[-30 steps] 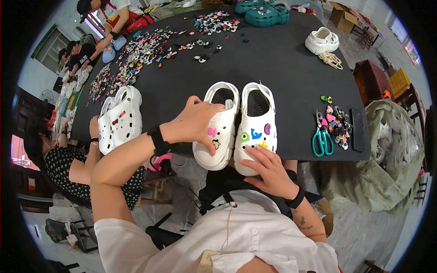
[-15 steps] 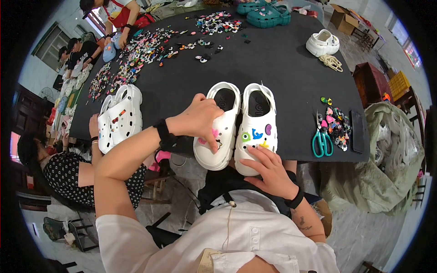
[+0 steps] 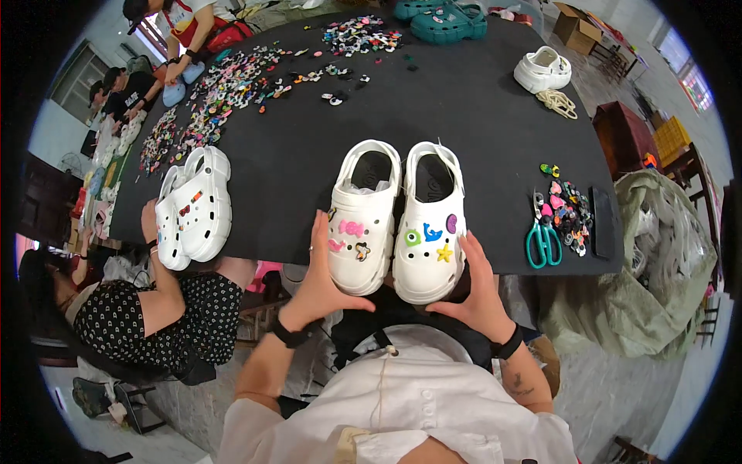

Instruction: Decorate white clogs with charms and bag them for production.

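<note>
A pair of white clogs lies side by side before me, toes toward me at the table's near edge. On the left clog (image 3: 357, 272) are pink charms (image 3: 350, 227) and a small dark-and-white charm. The right clog (image 3: 423, 284) bears a green one-eyed charm (image 3: 413, 237), a blue sea-animal charm (image 3: 433, 233), a purple charm (image 3: 451, 223) and a yellow starfish charm (image 3: 444, 253). My left hand (image 3: 318, 280) cups the left clog's outer side, thumb by its toe. In mirror fashion my right hand (image 3: 478, 286) cups the right clog.
Teal-handled scissors (image 3: 543, 241), a pile of charms (image 3: 568, 209) and a dark flat object (image 3: 601, 224) lie at right. Another white pair (image 3: 202, 213) is by a neighbouring person's arm. Loose charms (image 3: 232, 85), teal clogs (image 3: 448, 25) and white clogs (image 3: 543, 71) lie farther back.
My left hand has left the top of the left clog for its outer side. My right hand has slid off the right clog's toe to its outer side. The starfish charm now lies uncovered.
</note>
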Action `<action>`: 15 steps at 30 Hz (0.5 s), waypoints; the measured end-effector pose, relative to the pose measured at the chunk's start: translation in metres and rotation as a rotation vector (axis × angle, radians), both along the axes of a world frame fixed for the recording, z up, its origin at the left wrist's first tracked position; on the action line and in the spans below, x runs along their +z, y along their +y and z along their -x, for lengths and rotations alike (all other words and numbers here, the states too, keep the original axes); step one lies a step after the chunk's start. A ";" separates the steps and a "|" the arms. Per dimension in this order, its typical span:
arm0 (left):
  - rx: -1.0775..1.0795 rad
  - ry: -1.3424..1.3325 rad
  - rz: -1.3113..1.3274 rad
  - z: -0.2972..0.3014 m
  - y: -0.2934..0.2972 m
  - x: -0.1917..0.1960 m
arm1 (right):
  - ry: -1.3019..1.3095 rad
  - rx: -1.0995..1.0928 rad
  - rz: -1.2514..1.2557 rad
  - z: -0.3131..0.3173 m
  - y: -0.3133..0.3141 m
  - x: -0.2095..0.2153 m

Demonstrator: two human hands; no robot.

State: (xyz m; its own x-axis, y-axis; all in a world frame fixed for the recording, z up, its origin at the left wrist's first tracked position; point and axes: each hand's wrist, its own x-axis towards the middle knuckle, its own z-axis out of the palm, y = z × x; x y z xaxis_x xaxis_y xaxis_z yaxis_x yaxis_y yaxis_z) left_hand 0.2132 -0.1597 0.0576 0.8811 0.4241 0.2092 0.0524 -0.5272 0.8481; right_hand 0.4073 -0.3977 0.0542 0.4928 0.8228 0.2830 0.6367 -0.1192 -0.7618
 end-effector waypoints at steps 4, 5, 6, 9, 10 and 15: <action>0.162 -0.086 -0.029 -0.009 -0.021 -0.012 | -0.010 0.032 0.000 -0.010 0.005 0.002; 0.190 -0.081 -0.082 -0.012 -0.023 -0.010 | 0.013 0.052 -0.036 -0.015 0.008 0.001; 0.194 -0.080 -0.077 -0.016 -0.024 -0.007 | 0.002 0.037 -0.023 -0.018 0.010 0.005; 0.199 -0.085 -0.104 -0.030 -0.021 -0.002 | 0.001 0.020 0.039 -0.031 0.016 0.010; 0.206 -0.110 -0.119 -0.033 -0.019 -0.004 | 0.025 0.024 0.022 -0.033 0.017 0.006; 0.218 -0.184 -0.034 -0.032 -0.014 -0.034 | 0.048 0.008 -0.043 -0.035 0.015 -0.016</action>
State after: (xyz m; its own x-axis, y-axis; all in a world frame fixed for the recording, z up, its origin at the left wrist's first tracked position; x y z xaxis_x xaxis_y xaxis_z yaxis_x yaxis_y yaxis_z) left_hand 0.2452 -0.1733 0.0234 0.7154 0.5899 0.3744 0.0145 -0.5483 0.8362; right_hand 0.4419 -0.3825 0.0379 0.5001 0.8142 0.2949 0.6004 -0.0806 -0.7957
